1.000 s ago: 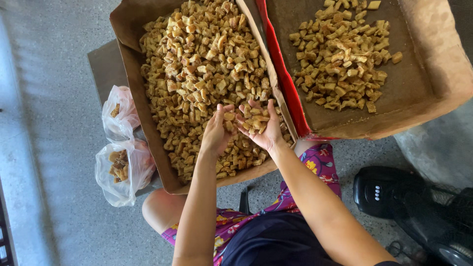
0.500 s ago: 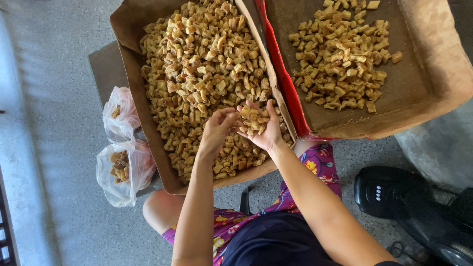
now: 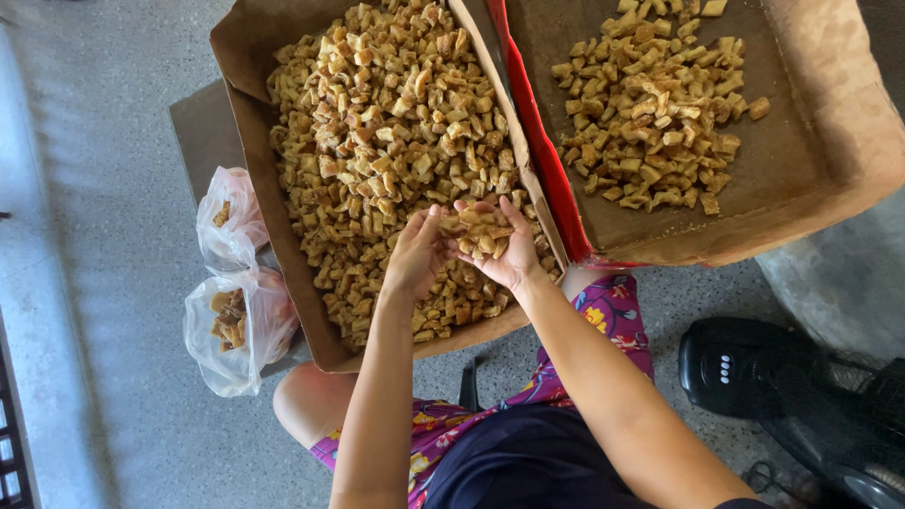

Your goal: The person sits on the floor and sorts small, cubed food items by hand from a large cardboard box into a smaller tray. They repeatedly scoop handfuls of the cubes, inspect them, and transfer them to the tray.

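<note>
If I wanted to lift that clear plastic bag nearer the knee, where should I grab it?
Probably by the loose, gathered top of the plastic bag, coming from above. Its few fried pieces sit low in the thin film, so the bunched plastic above them gives fingers something to pinch. Both hands are busy over the box.

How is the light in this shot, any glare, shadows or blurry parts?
Head view: soft, even daylight; the fried pieces and both hands, left hand and right hand, look sharp. Mild glare shows on the clear plastic bags. Faint striped shadows cross the grey floor. The black fan sits dim.
</note>
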